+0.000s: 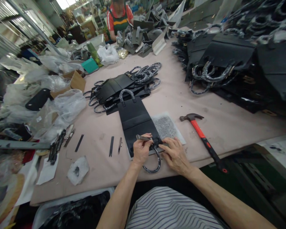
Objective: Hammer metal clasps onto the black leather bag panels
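A flat black bag panel (135,119) lies before me, with a plastic-wrapped handle (126,94) at its far end and another looped handle (154,168) at its near end. My left hand (141,151) is closed around a metal punch-like tool (143,137), held tilted over the near edge of the panel. On the right, my right hand (175,154) rests with fingers stretched to the panel's near corner, by the handle's base. The tool's tip is hidden by my fingers. Beside the panel lies a speckled grey slab (166,127), partly under it.
A claw hammer (201,135) with a red-black grip lies to the right. Stacked black bag panels (119,84) sit beyond, and a larger pile of bags (228,60) stands far right. Small strips (111,146) and a plastic bag (78,170) lie left. A person (119,17) is across the table.
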Demonstrator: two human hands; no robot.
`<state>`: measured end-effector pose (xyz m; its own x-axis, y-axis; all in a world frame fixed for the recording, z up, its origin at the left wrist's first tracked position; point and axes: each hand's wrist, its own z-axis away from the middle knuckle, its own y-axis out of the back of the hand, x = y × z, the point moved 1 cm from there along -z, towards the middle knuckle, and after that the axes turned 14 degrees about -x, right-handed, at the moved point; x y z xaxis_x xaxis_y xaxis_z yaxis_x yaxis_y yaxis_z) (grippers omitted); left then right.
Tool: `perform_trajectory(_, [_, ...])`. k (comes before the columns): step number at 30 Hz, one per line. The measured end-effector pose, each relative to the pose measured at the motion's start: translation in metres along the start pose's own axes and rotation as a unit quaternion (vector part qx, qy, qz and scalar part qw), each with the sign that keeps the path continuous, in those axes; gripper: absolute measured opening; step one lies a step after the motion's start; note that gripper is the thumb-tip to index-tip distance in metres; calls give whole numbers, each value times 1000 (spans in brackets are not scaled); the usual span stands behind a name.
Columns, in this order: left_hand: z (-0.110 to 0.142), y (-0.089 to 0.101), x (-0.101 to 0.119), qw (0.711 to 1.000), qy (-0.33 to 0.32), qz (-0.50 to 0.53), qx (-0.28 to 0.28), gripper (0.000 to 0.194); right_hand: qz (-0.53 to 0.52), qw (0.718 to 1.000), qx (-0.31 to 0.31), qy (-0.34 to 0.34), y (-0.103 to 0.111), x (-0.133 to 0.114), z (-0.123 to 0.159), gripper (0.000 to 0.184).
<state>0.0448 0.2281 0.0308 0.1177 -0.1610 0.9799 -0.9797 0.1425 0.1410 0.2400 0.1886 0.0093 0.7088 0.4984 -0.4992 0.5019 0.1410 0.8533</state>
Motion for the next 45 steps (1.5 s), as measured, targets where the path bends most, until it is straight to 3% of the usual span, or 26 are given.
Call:
perform_trajectory(19, [-1, 2, 2, 997, -19, -70, -42, 11, 19, 999, -39, 2, 5, 7, -7, 47])
perform_trajectory(25, [-3, 2, 2, 996, -12, -75, -40, 11, 16, 997, -77, -12, 14, 6, -15, 50])
perform_trajectory(38, [0, 1, -1, 998, -3, -52, -32, 11, 45, 991, -122, -16, 25, 5, -21, 54])
perform_trajectory(45, [-2, 2, -2, 999, 16, -21, -22, 10, 56, 987, -151, 24, 33, 9, -27, 54])
